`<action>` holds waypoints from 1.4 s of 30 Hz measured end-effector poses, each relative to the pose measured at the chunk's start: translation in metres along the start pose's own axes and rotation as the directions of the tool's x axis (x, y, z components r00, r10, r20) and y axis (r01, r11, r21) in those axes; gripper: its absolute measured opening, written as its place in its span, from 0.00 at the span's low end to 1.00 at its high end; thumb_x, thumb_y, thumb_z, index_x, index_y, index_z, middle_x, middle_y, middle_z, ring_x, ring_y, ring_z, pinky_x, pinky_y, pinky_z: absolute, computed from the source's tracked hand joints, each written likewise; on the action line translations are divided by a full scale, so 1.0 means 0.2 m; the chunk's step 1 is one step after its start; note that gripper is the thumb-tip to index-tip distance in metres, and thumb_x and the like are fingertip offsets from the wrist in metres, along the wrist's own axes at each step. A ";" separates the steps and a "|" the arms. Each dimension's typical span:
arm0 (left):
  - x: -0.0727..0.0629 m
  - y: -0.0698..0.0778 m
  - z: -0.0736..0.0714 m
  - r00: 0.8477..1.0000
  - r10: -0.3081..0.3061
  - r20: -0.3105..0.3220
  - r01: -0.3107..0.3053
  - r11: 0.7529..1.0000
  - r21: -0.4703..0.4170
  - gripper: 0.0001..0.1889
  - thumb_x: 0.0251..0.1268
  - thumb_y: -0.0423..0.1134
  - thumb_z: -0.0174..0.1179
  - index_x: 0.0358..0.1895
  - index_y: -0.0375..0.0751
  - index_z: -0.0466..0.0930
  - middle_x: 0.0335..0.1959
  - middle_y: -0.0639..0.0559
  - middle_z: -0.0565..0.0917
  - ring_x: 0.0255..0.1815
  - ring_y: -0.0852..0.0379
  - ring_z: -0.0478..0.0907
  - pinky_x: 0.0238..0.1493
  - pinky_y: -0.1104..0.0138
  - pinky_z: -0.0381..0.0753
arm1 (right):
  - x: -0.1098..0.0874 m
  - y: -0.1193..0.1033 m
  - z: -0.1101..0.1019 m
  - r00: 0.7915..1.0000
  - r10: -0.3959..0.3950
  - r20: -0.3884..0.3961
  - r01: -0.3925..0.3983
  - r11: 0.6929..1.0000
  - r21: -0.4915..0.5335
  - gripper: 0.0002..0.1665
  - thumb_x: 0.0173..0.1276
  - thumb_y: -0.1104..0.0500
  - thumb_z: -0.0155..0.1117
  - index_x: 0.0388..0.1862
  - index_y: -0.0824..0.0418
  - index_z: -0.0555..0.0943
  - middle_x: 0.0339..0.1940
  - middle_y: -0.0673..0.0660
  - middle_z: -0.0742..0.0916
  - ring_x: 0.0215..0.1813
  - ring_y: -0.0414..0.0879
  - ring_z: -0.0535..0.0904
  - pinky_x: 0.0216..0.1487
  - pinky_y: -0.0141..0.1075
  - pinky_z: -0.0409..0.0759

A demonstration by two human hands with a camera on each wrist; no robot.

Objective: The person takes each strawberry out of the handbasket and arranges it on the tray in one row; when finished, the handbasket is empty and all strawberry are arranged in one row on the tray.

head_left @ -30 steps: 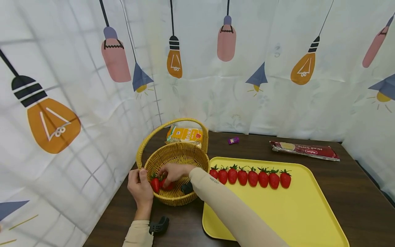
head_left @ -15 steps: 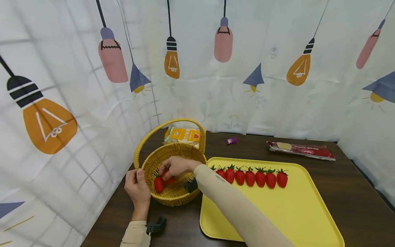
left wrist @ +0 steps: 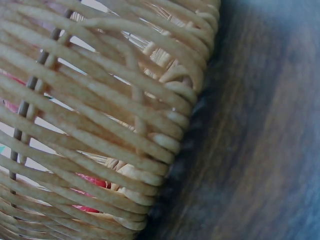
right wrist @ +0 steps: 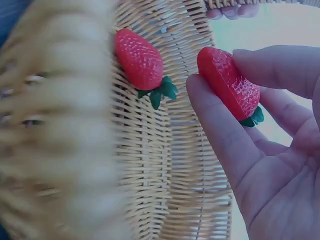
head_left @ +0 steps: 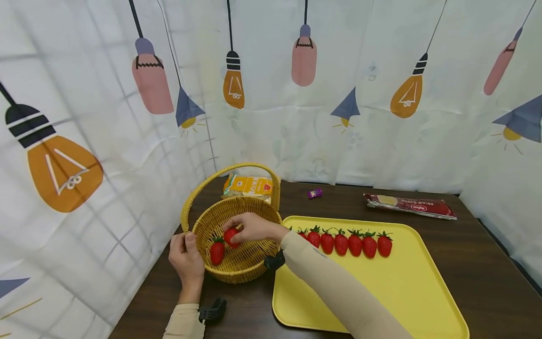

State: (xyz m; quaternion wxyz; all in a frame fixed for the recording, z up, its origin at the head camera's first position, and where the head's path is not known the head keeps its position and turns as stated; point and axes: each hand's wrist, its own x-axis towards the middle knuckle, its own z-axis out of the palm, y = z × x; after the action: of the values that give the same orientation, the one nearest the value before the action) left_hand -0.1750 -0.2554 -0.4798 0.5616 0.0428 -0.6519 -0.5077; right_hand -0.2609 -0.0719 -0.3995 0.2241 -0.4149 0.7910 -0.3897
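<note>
A yellow wicker basket with a tall handle stands at the left of the table. My left hand grips its left rim at the foot of the handle. Over the inside of the basket, my right hand pinches a red strawberry between thumb and fingers. One more strawberry lies on the basket's wicker floor, its green leaves showing. In the left wrist view the basket wall fills much of the picture, and bits of red show through the weave.
Right of the basket lies a yellow tray, with a row of several strawberries along its back. Behind the basket is an orange-and-white food packet. A small purple wrapped sweet and a long red packet lie farther back.
My right hand has risen from the basket floor with the strawberry and drawn slightly right. The left hand keeps its grip on the rim. The whole view has shifted a little.
</note>
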 end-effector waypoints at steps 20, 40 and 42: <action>0.00 0.06 0.01 1.000 -0.010 -0.020 0.010 1.000 -0.005 0.25 0.73 0.46 0.56 0.25 0.23 0.75 0.27 0.66 0.70 0.28 0.67 0.65 0.36 0.70 0.61 | -0.46 0.19 -0.06 0.970 0.061 -0.235 0.012 0.955 0.296 0.16 0.68 0.61 0.65 0.54 0.54 0.81 0.50 0.55 0.84 0.40 0.48 0.82 0.33 0.47 0.81; 0.02 0.17 0.03 1.000 -0.001 -0.026 0.000 0.999 -0.039 0.28 0.71 0.47 0.57 0.24 0.20 0.73 0.25 0.65 0.69 0.26 0.66 0.63 0.34 0.71 0.58 | -0.89 0.41 -0.16 0.830 0.151 -0.537 0.001 0.962 0.272 0.16 0.70 0.61 0.63 0.56 0.60 0.80 0.60 0.61 0.80 0.45 0.58 0.80 0.33 0.30 0.76; 0.02 0.18 0.03 1.000 -0.002 -0.025 0.001 0.999 -0.039 0.28 0.71 0.47 0.57 0.24 0.20 0.73 0.25 0.65 0.69 0.27 0.66 0.63 0.34 0.71 0.58 | -0.94 0.43 -0.18 0.815 0.171 -0.554 -0.019 0.963 0.269 0.17 0.70 0.60 0.63 0.57 0.60 0.80 0.61 0.62 0.80 0.43 0.57 0.80 0.34 0.30 0.76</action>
State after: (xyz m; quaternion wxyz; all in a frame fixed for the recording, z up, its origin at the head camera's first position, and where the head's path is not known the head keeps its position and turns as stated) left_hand -0.1616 -0.2368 -0.4505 0.5700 0.0387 -0.6347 -0.5204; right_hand -0.2218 0.1306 -0.4420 0.0463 -0.2066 0.7858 -0.5811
